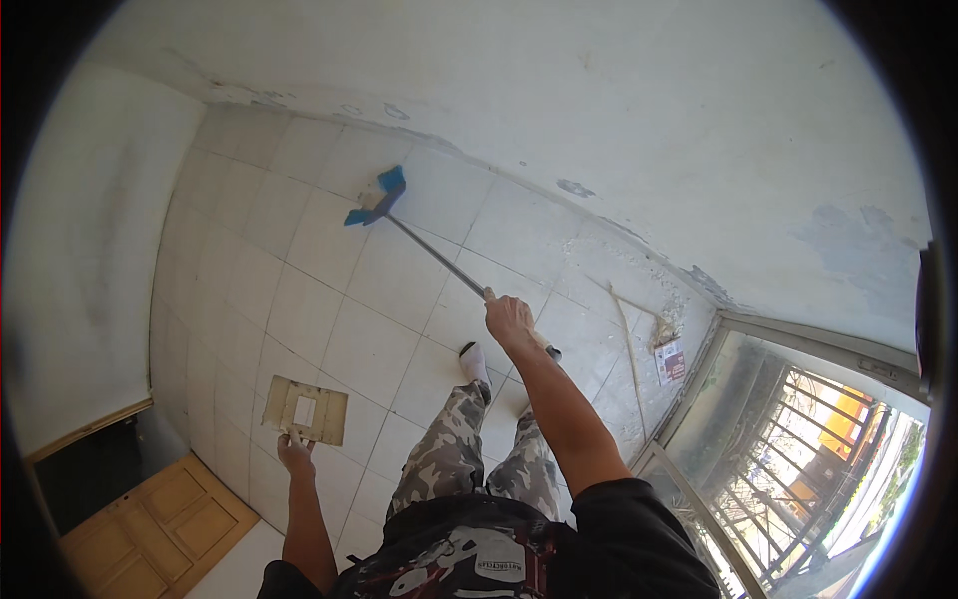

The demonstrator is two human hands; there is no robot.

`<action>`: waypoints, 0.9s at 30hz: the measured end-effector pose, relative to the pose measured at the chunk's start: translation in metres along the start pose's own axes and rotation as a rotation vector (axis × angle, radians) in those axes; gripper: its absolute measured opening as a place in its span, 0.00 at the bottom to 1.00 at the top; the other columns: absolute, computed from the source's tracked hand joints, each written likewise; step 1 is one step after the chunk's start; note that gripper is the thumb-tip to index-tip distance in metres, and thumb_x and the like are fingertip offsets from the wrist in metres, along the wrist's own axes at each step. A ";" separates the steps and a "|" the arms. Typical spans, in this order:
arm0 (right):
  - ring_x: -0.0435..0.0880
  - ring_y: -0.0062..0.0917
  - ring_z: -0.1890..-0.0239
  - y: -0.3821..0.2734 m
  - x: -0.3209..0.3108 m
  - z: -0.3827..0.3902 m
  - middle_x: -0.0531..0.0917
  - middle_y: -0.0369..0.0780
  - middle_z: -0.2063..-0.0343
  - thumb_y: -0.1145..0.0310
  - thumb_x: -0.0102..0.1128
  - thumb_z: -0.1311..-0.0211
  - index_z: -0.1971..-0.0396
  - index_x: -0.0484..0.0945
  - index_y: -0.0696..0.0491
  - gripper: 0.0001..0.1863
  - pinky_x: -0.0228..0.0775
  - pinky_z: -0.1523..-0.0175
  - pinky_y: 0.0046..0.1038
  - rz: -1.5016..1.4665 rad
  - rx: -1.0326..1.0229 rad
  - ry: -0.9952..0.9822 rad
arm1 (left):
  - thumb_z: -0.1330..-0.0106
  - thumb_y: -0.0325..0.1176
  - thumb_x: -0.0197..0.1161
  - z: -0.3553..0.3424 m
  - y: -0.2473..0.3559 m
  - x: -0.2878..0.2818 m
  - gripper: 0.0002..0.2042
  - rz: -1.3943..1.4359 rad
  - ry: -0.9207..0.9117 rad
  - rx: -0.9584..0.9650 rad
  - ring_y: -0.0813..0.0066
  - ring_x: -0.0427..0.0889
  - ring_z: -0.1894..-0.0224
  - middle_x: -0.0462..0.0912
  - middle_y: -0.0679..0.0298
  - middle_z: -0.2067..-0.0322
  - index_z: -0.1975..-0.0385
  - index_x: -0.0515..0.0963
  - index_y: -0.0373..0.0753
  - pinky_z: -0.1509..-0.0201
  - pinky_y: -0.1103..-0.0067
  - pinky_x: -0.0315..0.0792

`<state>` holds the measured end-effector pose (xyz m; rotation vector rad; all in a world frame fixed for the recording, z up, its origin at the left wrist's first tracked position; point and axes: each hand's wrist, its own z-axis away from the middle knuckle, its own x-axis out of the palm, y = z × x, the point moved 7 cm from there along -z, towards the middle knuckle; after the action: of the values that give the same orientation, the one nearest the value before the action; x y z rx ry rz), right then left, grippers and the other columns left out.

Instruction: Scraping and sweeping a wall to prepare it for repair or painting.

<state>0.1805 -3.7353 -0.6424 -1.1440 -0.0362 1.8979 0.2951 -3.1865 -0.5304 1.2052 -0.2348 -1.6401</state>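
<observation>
My right hand (507,319) grips the metal handle (439,254) of a broom, its fingers wrapped round it. At the far end, the blue-bristled broom head (389,185) rests on the white tiled floor (379,309), near the base of the wall. A small pale patch at the bristles is too small to make out. My left hand (297,449) holds a flat beige panel (329,419) with a white rectangle in its middle, low at my left side, gripping it by its near edge.
At the right lie thin pale sticks (629,349), flakes along the wall and a printed carton (671,361), beside a barred glass window (798,459). A wooden door (160,519) and dark doorway (90,469) are at lower left. Walls (599,100) enclose the floor.
</observation>
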 end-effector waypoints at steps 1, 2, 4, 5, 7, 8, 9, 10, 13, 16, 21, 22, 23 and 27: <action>0.81 0.40 0.63 0.008 0.001 -0.022 0.81 0.49 0.68 0.70 0.42 0.40 0.52 0.70 0.55 0.17 0.73 0.61 0.38 0.041 0.011 -0.005 | 0.34 0.35 0.52 0.009 0.001 -0.001 0.10 -0.015 -0.006 0.012 0.71 0.74 0.63 0.69 0.60 0.62 0.63 0.67 0.33 0.63 0.73 0.81; 0.82 0.38 0.62 0.025 0.003 -0.036 0.81 0.47 0.67 0.70 0.41 0.39 0.53 0.72 0.54 0.16 0.74 0.60 0.36 0.086 0.034 -0.019 | 0.34 0.35 0.52 0.024 -0.002 -0.001 0.10 -0.039 0.010 -0.008 0.71 0.73 0.64 0.69 0.60 0.62 0.63 0.67 0.34 0.62 0.72 0.80; 0.81 0.37 0.60 0.056 -0.011 -0.058 0.81 0.45 0.65 0.70 0.40 0.39 0.52 0.71 0.55 0.17 0.74 0.59 0.34 0.142 0.058 -0.038 | 0.34 0.35 0.52 0.032 0.005 -0.002 0.10 -0.083 0.020 -0.009 0.71 0.73 0.64 0.70 0.61 0.62 0.63 0.67 0.34 0.60 0.71 0.80; 0.81 0.35 0.58 0.061 -0.022 -0.052 0.81 0.43 0.64 0.69 0.43 0.40 0.58 0.73 0.54 0.13 0.73 0.57 0.34 0.099 0.087 -0.019 | 0.34 0.35 0.52 0.034 0.004 -0.022 0.10 -0.061 0.048 0.002 0.71 0.73 0.64 0.70 0.61 0.63 0.63 0.67 0.34 0.60 0.71 0.80; 0.79 0.37 0.57 0.107 -0.037 -0.022 0.80 0.46 0.62 0.66 0.44 0.39 0.57 0.73 0.52 0.13 0.71 0.54 0.37 -0.005 0.190 -0.037 | 0.34 0.34 0.51 0.040 -0.001 -0.031 0.10 -0.038 0.041 0.004 0.71 0.73 0.64 0.70 0.61 0.64 0.63 0.67 0.33 0.59 0.70 0.79; 0.79 0.39 0.57 0.135 -0.044 0.006 0.80 0.47 0.63 0.66 0.44 0.39 0.57 0.73 0.51 0.13 0.71 0.54 0.38 -0.047 0.259 -0.044 | 0.34 0.34 0.51 0.045 -0.006 -0.033 0.10 -0.054 0.069 -0.026 0.71 0.73 0.65 0.71 0.61 0.65 0.63 0.67 0.32 0.59 0.70 0.79; 0.79 0.40 0.57 0.171 -0.046 0.041 0.80 0.47 0.63 0.65 0.43 0.38 0.57 0.72 0.50 0.13 0.70 0.54 0.39 -0.046 0.311 -0.064 | 0.34 0.33 0.51 0.057 -0.017 -0.032 0.10 -0.068 0.094 -0.062 0.71 0.73 0.65 0.71 0.60 0.66 0.63 0.67 0.31 0.60 0.70 0.80; 0.79 0.42 0.57 0.203 -0.052 0.075 0.80 0.48 0.64 0.64 0.43 0.38 0.57 0.72 0.49 0.13 0.70 0.54 0.40 -0.051 0.363 -0.073 | 0.34 0.33 0.51 0.062 -0.018 -0.024 0.10 -0.066 0.070 -0.062 0.71 0.73 0.65 0.71 0.60 0.66 0.63 0.67 0.31 0.60 0.70 0.80; 0.79 0.44 0.58 0.268 -0.062 0.189 0.80 0.50 0.65 0.61 0.43 0.37 0.55 0.71 0.47 0.13 0.69 0.55 0.43 -0.024 0.514 -0.086 | 0.34 0.33 0.51 0.062 -0.016 -0.019 0.10 -0.065 0.113 -0.074 0.71 0.74 0.66 0.71 0.60 0.66 0.63 0.68 0.31 0.61 0.69 0.80; 0.78 0.45 0.58 0.309 -0.062 0.293 0.79 0.52 0.63 0.61 0.42 0.37 0.49 0.70 0.45 0.17 0.68 0.53 0.44 -0.043 0.662 -0.058 | 0.34 0.33 0.52 0.059 -0.015 -0.006 0.10 0.029 0.078 -0.041 0.70 0.74 0.66 0.72 0.60 0.66 0.63 0.68 0.31 0.62 0.68 0.80; 0.78 0.47 0.59 0.314 -0.040 0.412 0.79 0.53 0.64 0.61 0.42 0.37 0.46 0.68 0.45 0.20 0.69 0.54 0.45 -0.085 0.741 0.036 | 0.35 0.33 0.52 0.057 0.004 0.019 0.10 0.066 -0.048 0.018 0.67 0.75 0.63 0.72 0.57 0.63 0.62 0.68 0.30 0.62 0.68 0.81; 0.78 0.48 0.60 0.298 -0.047 0.430 0.79 0.54 0.65 0.60 0.42 0.37 0.46 0.68 0.45 0.20 0.69 0.55 0.45 -0.106 0.756 0.019 | 0.35 0.33 0.52 0.057 0.007 0.019 0.10 0.069 -0.056 0.031 0.67 0.75 0.63 0.72 0.57 0.63 0.62 0.68 0.30 0.62 0.68 0.81; 0.78 0.48 0.61 0.290 -0.056 0.456 0.79 0.54 0.65 0.59 0.42 0.37 0.45 0.68 0.44 0.20 0.69 0.55 0.46 -0.118 0.778 -0.005 | 0.35 0.32 0.52 0.066 0.001 0.017 0.10 0.085 -0.061 0.036 0.66 0.75 0.63 0.72 0.56 0.63 0.62 0.69 0.30 0.62 0.68 0.81; 0.78 0.50 0.65 0.253 -0.050 0.486 0.79 0.55 0.71 0.58 0.43 0.37 0.45 0.67 0.41 0.21 0.69 0.57 0.47 -0.195 0.735 0.043 | 0.35 0.32 0.52 0.065 0.027 0.026 0.11 0.056 -0.027 0.073 0.65 0.75 0.63 0.71 0.56 0.63 0.61 0.68 0.30 0.61 0.66 0.81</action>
<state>-0.3305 -3.7327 -0.4394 -0.6429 0.5139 1.5080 0.2612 -3.2450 -0.4975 1.2212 -0.3448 -1.6116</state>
